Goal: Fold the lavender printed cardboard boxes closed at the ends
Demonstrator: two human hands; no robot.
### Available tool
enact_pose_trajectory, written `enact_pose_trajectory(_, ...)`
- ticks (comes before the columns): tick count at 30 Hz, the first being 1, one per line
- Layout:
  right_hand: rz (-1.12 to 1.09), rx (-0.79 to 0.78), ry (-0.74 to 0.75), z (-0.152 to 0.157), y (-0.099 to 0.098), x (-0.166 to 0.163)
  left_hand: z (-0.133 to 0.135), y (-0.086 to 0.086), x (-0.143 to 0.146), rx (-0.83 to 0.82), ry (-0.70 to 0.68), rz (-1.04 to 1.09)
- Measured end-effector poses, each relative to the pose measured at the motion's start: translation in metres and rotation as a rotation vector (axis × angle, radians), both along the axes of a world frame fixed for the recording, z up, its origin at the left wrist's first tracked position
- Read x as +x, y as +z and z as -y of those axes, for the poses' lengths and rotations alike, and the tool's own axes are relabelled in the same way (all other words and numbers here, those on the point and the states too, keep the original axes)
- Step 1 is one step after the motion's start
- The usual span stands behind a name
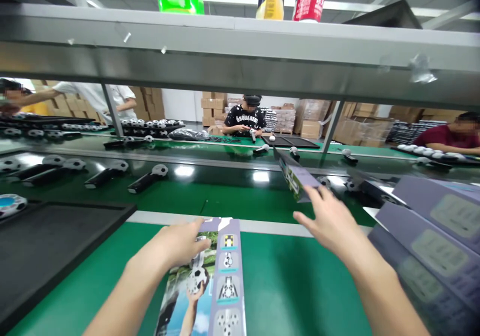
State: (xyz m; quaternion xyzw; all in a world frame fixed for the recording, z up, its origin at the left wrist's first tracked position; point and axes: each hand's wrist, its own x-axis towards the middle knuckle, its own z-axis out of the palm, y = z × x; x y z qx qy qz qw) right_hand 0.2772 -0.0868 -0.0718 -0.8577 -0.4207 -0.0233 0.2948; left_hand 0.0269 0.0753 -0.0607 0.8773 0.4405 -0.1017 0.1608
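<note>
Left hand (180, 246) pins one flat printed carton (210, 286) on the green bench (292, 286) while my open right hand (330, 221) touches another carton (296, 178), neither folded up yet.

Printed carton (217, 281) lies flat; second carton (296, 176) tilted upright.

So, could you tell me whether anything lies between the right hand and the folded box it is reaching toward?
Nothing visible does. The right hand has its fingertips right at the near edge of the folded box, with only the green belt beneath them.
</note>
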Motion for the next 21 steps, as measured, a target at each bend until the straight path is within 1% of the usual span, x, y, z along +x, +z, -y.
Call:
enact_pose_trajectory(2, -0.2, -0.15, 0.138, -0.009, -0.02, -0.012, -0.007, -0.015, 0.005, 0.014, 0.033, -0.051)
enact_pose_trajectory(4, -0.385, -0.228, 0.308, -0.024, -0.04, -0.034, -0.01, -0.026, 0.008, 0.018, 0.034, -0.046)
enact_pose_trajectory(6, -0.526, -0.231, 0.444, -0.039, -0.053, -0.06, -0.012, -0.033, 0.011, 0.018, 0.03, -0.002)
enact_pose_trajectory(8, -0.63, -0.177, 0.498, -0.052, -0.06, -0.081, -0.013, -0.037, 0.014, -0.013, 0.019, 0.079)
enact_pose_trajectory(10, -0.703, -0.054, 0.493, -0.06, -0.063, -0.096, -0.015, -0.038, 0.017, -0.073, -0.006, 0.201)
enact_pose_trajectory(13, -0.81, 0.217, 0.468, -0.066, -0.066, -0.108, -0.014, -0.037, 0.019, -0.169, -0.054, 0.403)
enact_pose_trajectory(16, -0.958, 0.454, 0.471, -0.069, -0.064, -0.114, -0.007, -0.029, 0.02, -0.209, -0.089, 0.586)
enact_pose_trajectory(18, -1.01, 0.613, 0.453, -0.066, -0.055, -0.114, 0.002, -0.017, 0.019, -0.135, -0.053, 0.733)
enact_pose_trajectory(21, -1.023, 0.852, 0.406, -0.054, -0.032, -0.11, 0.022, 0.007, 0.017, 0.04, 0.052, 0.97)
